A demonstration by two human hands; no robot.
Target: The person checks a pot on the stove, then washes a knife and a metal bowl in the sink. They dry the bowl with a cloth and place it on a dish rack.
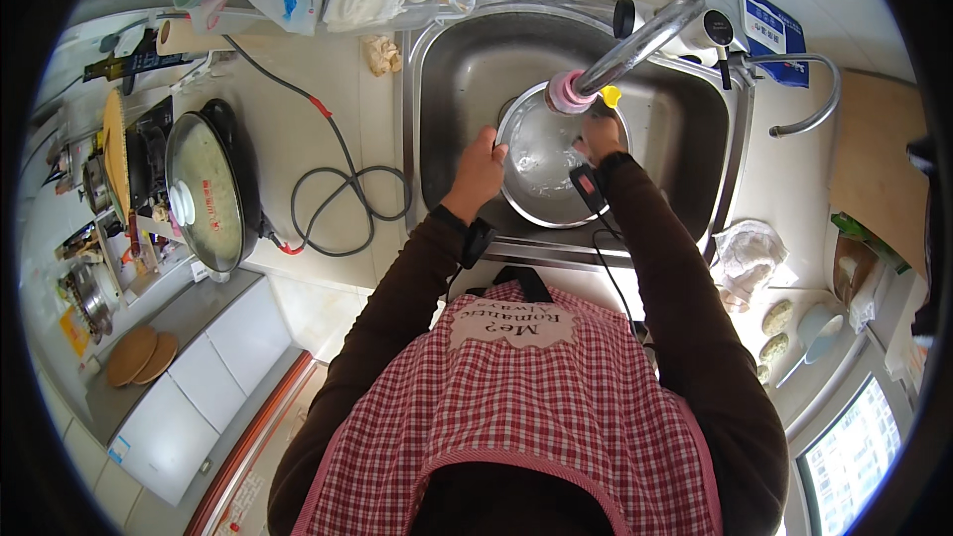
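Observation:
A round stainless steel basin [537, 135] stands in the metal sink [476, 52] with water moving in it. My left hand [479, 173] grips its left rim, thumb at the edge. Inside the basin's right side is my right hand [601, 138], its fingers blurred and partly hidden, so I cannot tell whether it holds anything. Directly above hangs the faucet spout [640, 43] with a pink nozzle [570, 94]. A small yellow piece [610, 96] shows beside that nozzle.
Left of the sink, a looped grey cable [350, 164] runs to a lidded electric pan [212, 193]. A clear plastic bin [447, 11] stands behind the sink's left part. On the right are a crumpled cloth [748, 257] and a thin curved tap [830, 89].

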